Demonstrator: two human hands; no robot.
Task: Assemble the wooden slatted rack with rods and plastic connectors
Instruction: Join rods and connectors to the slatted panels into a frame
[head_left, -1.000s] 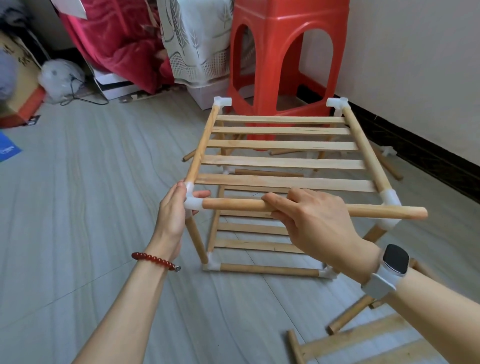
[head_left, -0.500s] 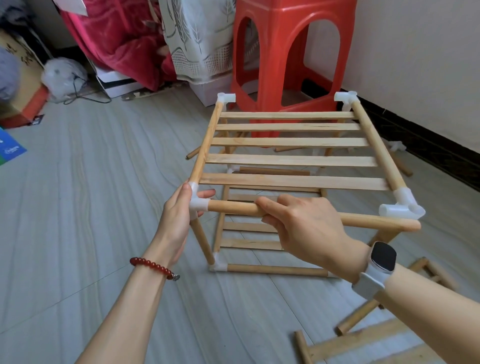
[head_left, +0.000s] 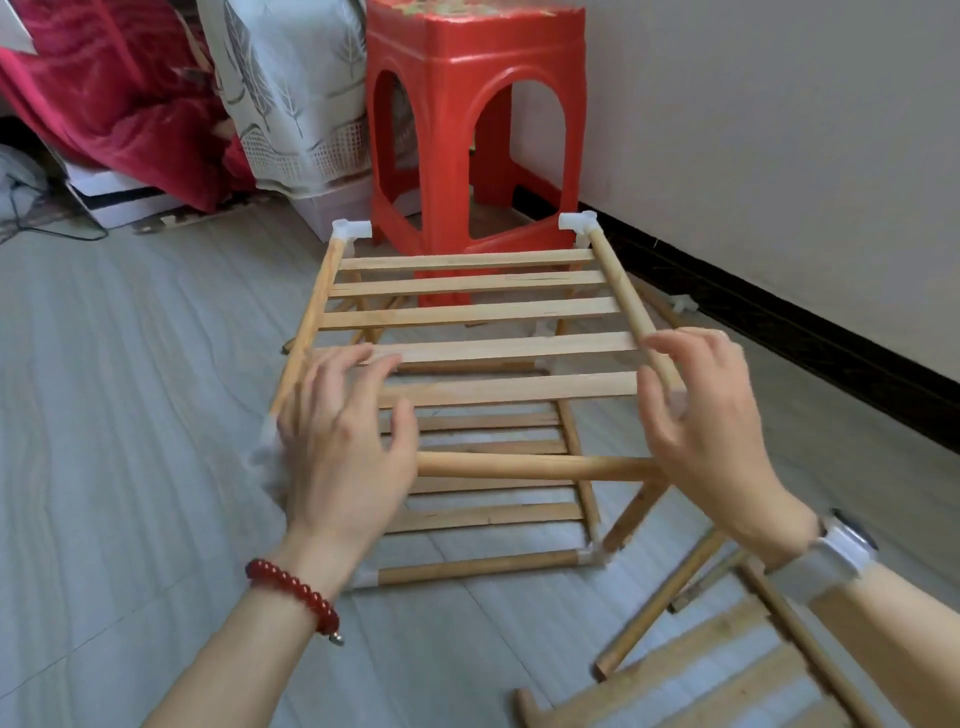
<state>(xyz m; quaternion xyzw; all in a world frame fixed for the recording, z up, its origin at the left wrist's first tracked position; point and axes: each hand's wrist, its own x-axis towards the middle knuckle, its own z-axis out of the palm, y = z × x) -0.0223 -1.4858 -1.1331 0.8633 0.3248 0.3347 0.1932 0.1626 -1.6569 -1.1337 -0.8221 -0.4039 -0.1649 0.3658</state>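
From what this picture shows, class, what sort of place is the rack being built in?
Probably a room in a home: grey plank floor, a red plastic stool by the wall, and red bedding on a bed.

The grey wood-grain floor (head_left: 130, 415) carries the rack (head_left: 467, 312), standing near the wall. A red stool (head_left: 467, 130) stands just behind it. A loose slatted panel (head_left: 727, 675) and rods (head_left: 654, 608) lie at right front.
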